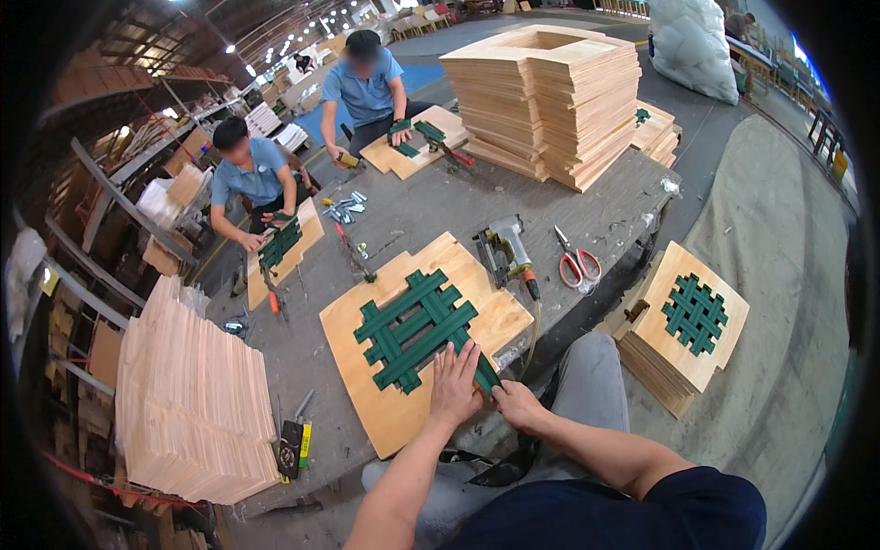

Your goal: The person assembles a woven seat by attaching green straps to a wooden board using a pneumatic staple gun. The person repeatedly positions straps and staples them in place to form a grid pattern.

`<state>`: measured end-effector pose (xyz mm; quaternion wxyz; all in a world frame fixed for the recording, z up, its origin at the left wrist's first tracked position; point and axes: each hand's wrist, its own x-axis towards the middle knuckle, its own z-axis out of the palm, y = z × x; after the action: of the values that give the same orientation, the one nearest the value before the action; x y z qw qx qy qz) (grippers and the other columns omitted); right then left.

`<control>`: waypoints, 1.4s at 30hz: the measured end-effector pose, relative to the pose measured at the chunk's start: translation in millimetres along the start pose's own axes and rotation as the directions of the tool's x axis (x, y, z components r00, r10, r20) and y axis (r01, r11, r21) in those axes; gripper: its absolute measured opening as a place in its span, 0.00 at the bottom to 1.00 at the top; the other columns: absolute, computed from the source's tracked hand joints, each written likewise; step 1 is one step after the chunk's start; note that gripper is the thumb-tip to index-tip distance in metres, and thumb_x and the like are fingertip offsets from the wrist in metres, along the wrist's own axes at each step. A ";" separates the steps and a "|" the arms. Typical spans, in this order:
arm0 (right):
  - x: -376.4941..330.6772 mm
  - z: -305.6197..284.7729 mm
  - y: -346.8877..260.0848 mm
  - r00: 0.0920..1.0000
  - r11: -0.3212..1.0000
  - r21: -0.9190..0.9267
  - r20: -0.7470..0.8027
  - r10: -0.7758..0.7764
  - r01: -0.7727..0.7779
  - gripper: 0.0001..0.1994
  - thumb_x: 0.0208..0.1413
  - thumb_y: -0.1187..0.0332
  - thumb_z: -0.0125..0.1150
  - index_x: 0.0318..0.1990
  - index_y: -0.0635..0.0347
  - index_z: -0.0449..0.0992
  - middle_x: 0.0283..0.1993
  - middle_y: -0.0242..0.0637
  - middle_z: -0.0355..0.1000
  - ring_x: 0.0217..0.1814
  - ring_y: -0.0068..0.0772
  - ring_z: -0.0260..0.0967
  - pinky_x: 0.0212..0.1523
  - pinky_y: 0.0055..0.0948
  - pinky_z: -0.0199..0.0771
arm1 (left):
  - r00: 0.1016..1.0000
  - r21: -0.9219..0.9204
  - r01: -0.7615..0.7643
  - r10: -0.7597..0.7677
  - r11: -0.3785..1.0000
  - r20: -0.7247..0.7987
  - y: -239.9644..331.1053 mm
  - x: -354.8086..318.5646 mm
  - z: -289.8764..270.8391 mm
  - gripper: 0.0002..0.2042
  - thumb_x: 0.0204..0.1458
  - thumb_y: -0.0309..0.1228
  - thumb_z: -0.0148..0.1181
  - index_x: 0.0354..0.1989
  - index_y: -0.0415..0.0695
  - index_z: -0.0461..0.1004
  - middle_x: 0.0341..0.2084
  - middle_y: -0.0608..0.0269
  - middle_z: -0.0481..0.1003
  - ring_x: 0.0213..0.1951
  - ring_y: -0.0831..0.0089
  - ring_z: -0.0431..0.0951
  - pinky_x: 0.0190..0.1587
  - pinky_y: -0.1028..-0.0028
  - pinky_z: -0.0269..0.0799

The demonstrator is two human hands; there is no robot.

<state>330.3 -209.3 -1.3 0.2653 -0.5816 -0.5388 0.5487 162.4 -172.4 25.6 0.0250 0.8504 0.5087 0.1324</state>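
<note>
Before me on the table lies a wooden seat panel with a notched outline. Dark green webbing straps are woven in a criss-cross over its middle opening. My left hand rests with its fingers stretched out over the near right part of the panel, against the webbing. A strap end runs off the panel's near edge, and my right hand is closed around it, just right of my left hand.
A staple gun and red-handled scissors lie beyond the panel. Tall stacks of panels stand at left and far right. A finished-looking woven panel tops a pile at right. Two co-workers in blue shirts work across the table.
</note>
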 end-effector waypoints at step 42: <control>-23.0 -16.6 20.4 0.996 0.998 0.008 0.064 0.055 -0.055 0.21 0.69 0.57 0.45 0.37 0.70 0.74 0.34 0.58 0.75 0.41 0.61 0.74 0.44 0.49 0.71 | 0.990 0.075 -0.141 0.142 0.987 -0.007 -9.8 -3.3 17.5 0.34 0.52 0.35 0.61 0.71 0.49 0.65 0.71 0.59 0.63 0.72 0.51 0.60 0.74 0.44 0.47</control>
<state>356.7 -231.4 -7.3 0.2356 -0.5772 -0.5281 0.5767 156.9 -168.9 6.3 -0.0191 0.8837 0.4519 0.1201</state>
